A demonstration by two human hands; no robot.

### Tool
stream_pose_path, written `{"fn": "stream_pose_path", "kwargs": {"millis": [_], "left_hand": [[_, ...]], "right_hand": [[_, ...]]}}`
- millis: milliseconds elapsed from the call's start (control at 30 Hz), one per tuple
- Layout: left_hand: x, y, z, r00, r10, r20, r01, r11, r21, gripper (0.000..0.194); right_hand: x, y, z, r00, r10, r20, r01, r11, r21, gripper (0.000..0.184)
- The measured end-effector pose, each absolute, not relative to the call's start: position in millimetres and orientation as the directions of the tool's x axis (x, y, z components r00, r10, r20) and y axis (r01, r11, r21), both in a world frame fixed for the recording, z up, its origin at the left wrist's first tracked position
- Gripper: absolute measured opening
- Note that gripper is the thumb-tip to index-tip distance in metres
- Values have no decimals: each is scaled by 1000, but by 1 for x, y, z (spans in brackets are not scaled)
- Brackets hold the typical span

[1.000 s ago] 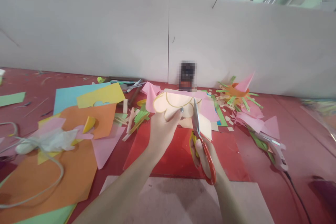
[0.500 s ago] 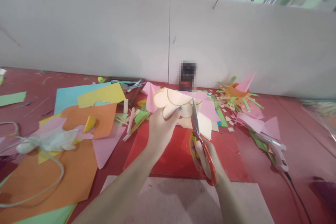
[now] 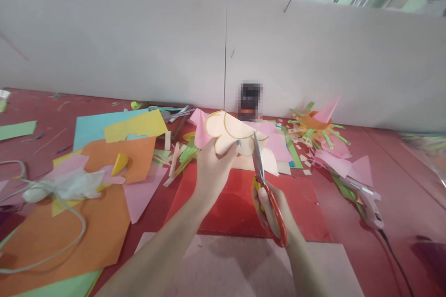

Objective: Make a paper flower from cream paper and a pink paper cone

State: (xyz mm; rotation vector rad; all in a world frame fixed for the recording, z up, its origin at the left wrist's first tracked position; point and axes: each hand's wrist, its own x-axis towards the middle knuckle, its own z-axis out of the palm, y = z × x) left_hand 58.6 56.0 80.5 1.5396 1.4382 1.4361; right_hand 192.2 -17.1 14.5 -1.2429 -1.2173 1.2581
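Observation:
My left hand point(image 3: 213, 167) is closed on a cream paper cutout point(image 3: 240, 131) with scalloped edges and drawn curved lines, its thumb pressed on the front. My right hand point(image 3: 273, 204) grips a pair of scissors point(image 3: 258, 160) with one red and one yellow handle. The scissor blades point up and away, meeting the right part of the cutout at a drawn line. They look nearly closed; whether paper lies between them is hard to tell. Below the cutout hangs or lies more cream paper point(image 3: 268, 161). A red sheet point(image 3: 223, 209) lies under both hands.
Orange paper point(image 3: 87, 227), a white cable point(image 3: 81, 222) and other coloured sheets cover the left side. A glue gun point(image 3: 369, 204) lies right, near an orange and green paper piece point(image 3: 318, 120) with a pink cone. White panels point(image 3: 114, 37) stand behind the table.
My left hand has tilted the cutout, its left end rising and its right end dropping. The cream paper below has shifted slightly left and up. The scissors have barely moved.

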Motion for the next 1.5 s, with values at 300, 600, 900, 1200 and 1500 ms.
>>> {"fn": "stream_pose_path", "kwargs": {"millis": [300,600,900,1200,1500], "left_hand": [[57,57,82,-159,929,334,316,-273,909,13],[55,60,81,-159,924,347,278,-296,914,18],[56,61,79,-155,926,345,253,-301,920,21],[56,63,77,-152,930,333,217,-298,930,21],[54,62,79,-139,934,330,235,-293,927,20]], "right_hand": [[193,-17,12,-17,998,-54,56,-53,-997,45],[193,-16,11,12,999,-51,120,-52,-991,46],[193,-17,12,7,998,-60,115,-60,-992,45],[196,-15,8,-1,999,-46,137,-46,-990,48],[195,-17,9,-12,998,-58,100,-57,-993,45]]}}
